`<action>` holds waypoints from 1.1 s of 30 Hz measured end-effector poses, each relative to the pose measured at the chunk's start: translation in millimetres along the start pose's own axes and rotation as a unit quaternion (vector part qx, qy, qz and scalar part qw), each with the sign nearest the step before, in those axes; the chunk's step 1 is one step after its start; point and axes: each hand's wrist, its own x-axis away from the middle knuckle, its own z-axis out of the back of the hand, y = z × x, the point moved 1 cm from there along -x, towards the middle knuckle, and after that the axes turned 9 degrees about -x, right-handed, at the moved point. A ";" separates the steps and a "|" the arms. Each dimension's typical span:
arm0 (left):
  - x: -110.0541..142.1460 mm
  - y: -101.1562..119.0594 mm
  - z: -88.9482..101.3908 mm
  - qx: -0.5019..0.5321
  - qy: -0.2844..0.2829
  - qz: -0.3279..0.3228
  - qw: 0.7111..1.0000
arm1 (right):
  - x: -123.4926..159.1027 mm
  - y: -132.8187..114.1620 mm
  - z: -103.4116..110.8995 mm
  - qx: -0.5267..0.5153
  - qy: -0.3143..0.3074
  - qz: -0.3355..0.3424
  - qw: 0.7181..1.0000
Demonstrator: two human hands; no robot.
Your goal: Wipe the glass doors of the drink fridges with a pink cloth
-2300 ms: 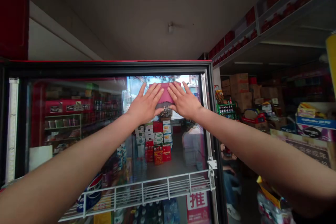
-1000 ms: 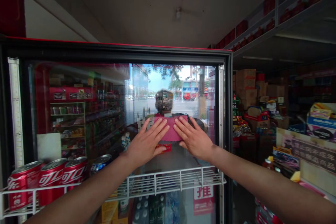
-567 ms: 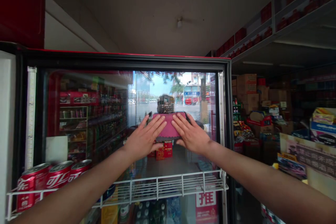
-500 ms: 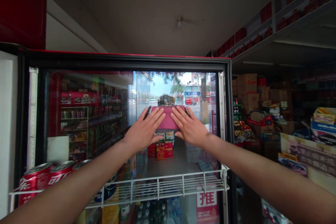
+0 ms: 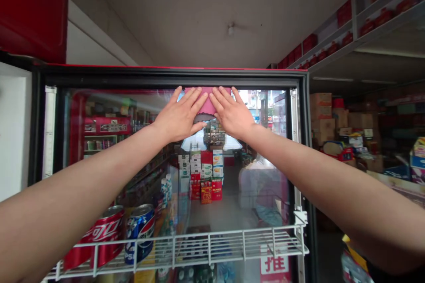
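Both my hands lie flat, side by side, on a pink cloth (image 5: 207, 105) pressed to the glass door (image 5: 226, 212) just under its black top frame. My left hand (image 5: 179, 117) covers the cloth's left part, fingers stretched up and thumb pointing right. On its right part rests my right hand (image 5: 234, 112), fingers spread and slanting up to the left. The cloth's wavy lower edge shows between the hands, with a dark reflection beneath. Parts of the cloth under the fingers are hidden.
A white wire rack (image 5: 192, 247) crosses the door below my arms. It bears red cola cans (image 5: 111, 232) and a blue Pepsi can (image 5: 141, 230) on its left side. Stacked cartons (image 5: 206, 170) show in the glass. Shelves with red goods (image 5: 345, 37) run along the right.
My hands and the pink cloth have moved up the glass to the top frame. The view has shifted a little, and the Pepsi can is now plainly visible.
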 end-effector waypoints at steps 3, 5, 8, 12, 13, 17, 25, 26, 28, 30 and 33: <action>11.0 8.3 -9.5 0.029 -0.001 0.017 0.999 | 13.3 -9.9 -13.9 -0.023 0.016 -0.020 0.999; 23.3 17.9 -16.8 0.043 -0.003 0.025 0.999 | 26.6 -19.9 -22.4 -0.029 0.010 -0.034 0.999; 46.0 33.1 -26.2 0.048 0.000 0.016 0.999 | 48.5 -36.8 -31.7 -0.027 -0.013 -0.037 0.999; 73.7 48.1 -32.2 0.058 -0.008 0.010 0.998 | 71.0 -56.4 -39.7 -0.036 -0.041 -0.031 0.998; 79.2 50.8 -32.5 0.062 -0.012 0.013 0.998 | 74.7 -60.4 -41.5 -0.039 -0.041 -0.031 0.998; 98.9 61.3 -31.1 0.075 -0.032 0.023 0.996 | 88.4 -74.8 -48.9 -0.063 -0.027 -0.018 0.997; 147.3 88.6 -27.5 0.111 -0.061 0.012 0.992 | 128.2 -106.6 -59.4 -0.094 -0.054 0.020 0.994; 153.0 91.9 -27.0 0.117 -0.065 0.014 0.991 | 132.3 -110.5 -59.7 -0.097 -0.057 0.023 0.993; 164.5 98.2 -26.0 0.124 -0.071 0.017 0.990 | 140.4 -118.0 -59.4 -0.105 -0.065 0.029 0.992; 176.7 104.4 -24.8 0.129 -0.073 0.015 0.989 | 149.1 -125.3 -58.4 -0.108 -0.076 0.040 0.990; 195.2 113.1 -22.0 0.128 -0.074 -0.004 0.989 | 163.6 -136.5 -56.3 -0.101 -0.106 0.072 0.987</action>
